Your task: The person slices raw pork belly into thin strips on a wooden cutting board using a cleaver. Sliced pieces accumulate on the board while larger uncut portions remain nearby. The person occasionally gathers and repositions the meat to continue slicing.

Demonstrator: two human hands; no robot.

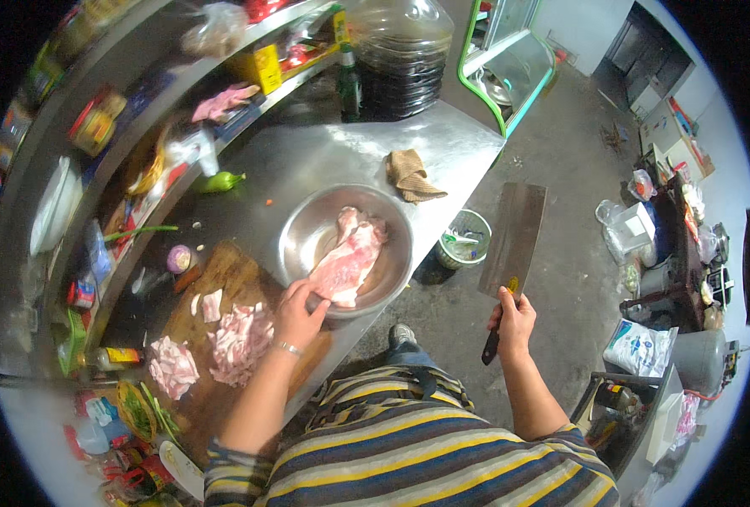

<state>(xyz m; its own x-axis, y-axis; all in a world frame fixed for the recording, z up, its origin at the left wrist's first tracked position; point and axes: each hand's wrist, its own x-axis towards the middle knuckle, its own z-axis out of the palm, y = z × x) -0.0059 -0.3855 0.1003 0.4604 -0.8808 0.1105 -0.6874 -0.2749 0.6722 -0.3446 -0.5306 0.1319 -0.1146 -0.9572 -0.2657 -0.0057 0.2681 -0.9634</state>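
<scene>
My right hand [515, 320] grips the handle of a broad-bladed cleaver [515, 237], held blade-up away from the counter. A stainless steel bowl [292, 231] on the counter contains a large slab of raw meat [353, 256]. At the bowl's near-left rim is my left hand [302, 312], fingers over the edge by the meat's lower end. Whether it pinches the meat or only the rim is unclear. Left of the bowl lies a wooden cutting board [223, 269]. On it rest a larger heap of sliced meat [242, 342], a smaller heap [172, 366] and loose pieces [211, 305].
A brown cloth [411, 175] lies on the metal counter [375, 136] beyond the bowl. A green bottle [348, 85] and a large plastic jug [403, 63] stand at the back. A wastebasket [465, 239] sits on the floor between counter and cleaver. Cluttered shelves [235, 130] line the left.
</scene>
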